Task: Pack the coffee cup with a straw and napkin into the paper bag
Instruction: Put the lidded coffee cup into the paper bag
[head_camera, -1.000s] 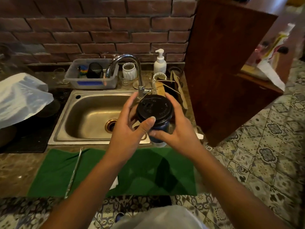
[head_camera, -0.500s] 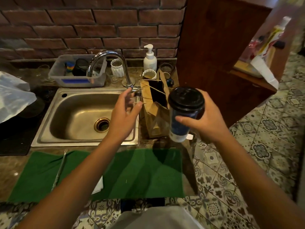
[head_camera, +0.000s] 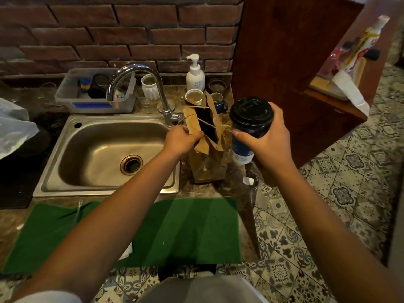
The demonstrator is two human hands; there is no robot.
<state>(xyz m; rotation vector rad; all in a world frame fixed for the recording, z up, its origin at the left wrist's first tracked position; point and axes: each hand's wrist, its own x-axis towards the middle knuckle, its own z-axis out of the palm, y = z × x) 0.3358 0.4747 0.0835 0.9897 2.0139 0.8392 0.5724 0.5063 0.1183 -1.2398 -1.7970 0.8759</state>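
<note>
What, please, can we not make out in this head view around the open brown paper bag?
- Inside of the brown paper bag: its opening is dark, so contents are unreadable.
- Straw and napkin: partly covered by the left forearm over the green mat, so uncertain.
- Small print on the dark blue paper cup with black lid: too small, partly covered by the right hand.

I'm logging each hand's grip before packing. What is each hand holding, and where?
The right hand grips the coffee cup around its upper body, below the lid. The left hand pinches the paper bag at its open top edge.
</note>
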